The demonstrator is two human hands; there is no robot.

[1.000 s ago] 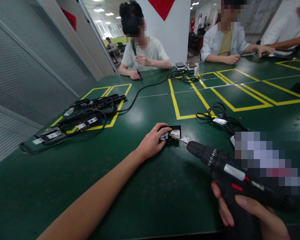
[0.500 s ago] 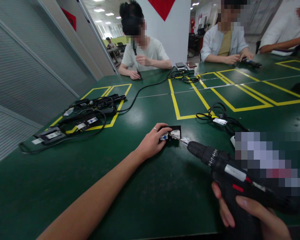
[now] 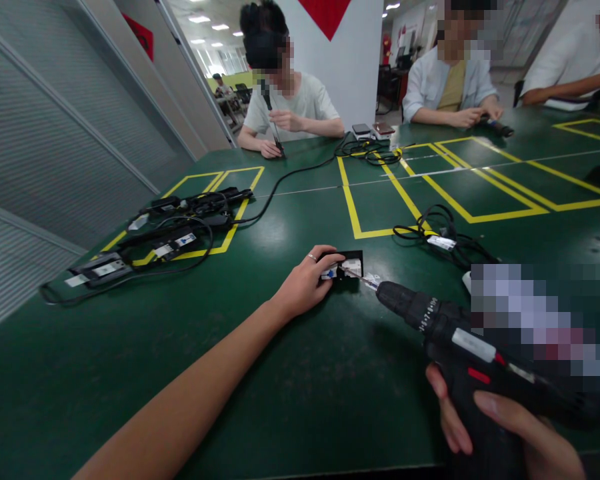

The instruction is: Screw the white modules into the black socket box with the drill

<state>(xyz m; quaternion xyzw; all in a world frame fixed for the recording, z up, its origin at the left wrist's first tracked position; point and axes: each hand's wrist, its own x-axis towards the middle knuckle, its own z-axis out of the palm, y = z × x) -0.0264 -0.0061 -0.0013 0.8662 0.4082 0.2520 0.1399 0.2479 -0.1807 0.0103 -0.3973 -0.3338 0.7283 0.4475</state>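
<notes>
My right hand (image 3: pixel 510 420) is wrapped round the grip of a black cordless drill (image 3: pixel 445 327) at the lower right. The drill's long thin bit (image 3: pixel 363 275) points left and reaches a small black box-like part (image 3: pixel 355 256) with white labels on it. On the left end of that part my left hand (image 3: pixel 310 283) is closed, thumb in front and fingers over the top, holding it on the green table (image 3: pixel 280 387). A ring is on one finger. Whether the bit's tip sits in a screw is too small to tell.
Black adapters with cables (image 3: pixel 180 230) lie at the left, partly inside yellow tape. A coiled black cable (image 3: pixel 440 233) is behind the drill. Across the table, a person (image 3: pixel 300 107) holds a screwdriver-like tool upright; another person (image 3: pixel 450 93) handles a dark object.
Almost nothing differs. The drill appears slightly lower and farther right, with its bit still at the black part. Across the table, a co-worker's dark object has shifted a little.
</notes>
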